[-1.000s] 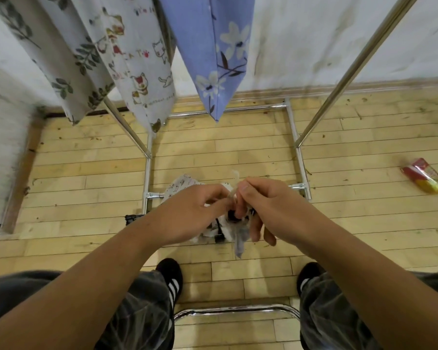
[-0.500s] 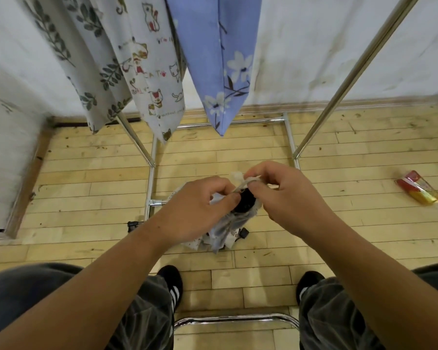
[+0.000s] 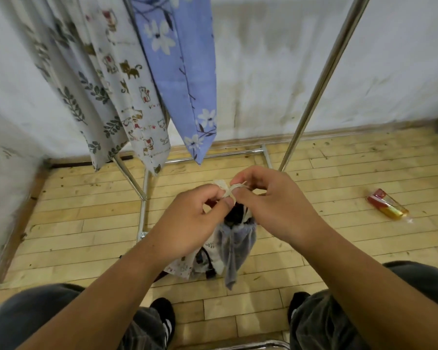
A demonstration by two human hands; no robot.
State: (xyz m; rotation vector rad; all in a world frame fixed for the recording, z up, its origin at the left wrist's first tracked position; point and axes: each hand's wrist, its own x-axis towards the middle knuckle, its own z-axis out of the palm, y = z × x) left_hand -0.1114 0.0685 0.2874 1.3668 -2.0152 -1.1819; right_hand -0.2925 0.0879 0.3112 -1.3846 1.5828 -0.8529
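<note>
Both hands raised together at mid-frame, above the wooden floor. Between them a pale cord, pinched between thumb and forefinger of the left hand and caught over the curled fingertips of the right hand, with the remaining fingers of each tucked in rather than spread. Hanging just below and touching both hands, a small grey-blue pouch, its mouth gathered around something dark that is too shadowed to identify. Top edge of the pouch hidden behind the thumbs, and the cord's path into it impossible to follow. Directly behind the pouch, on the floor, a heap of printed fabric with black straps, mostly covered by the left wrist and hard to tell as bag or loose cloth. Farther back, a metal rack with its top cut off by the frame. Draped from above, upper ends likewise out of view: a blue flowered cloth, a cat-print cloth and a leaf-print cloth, blurred at the left edge. Well apart to the right, lying flat on the boards, a red and yellow packet, its label unreadable. At the bottom, black shoes – only the toes showing past grey trouser legs.
</note>
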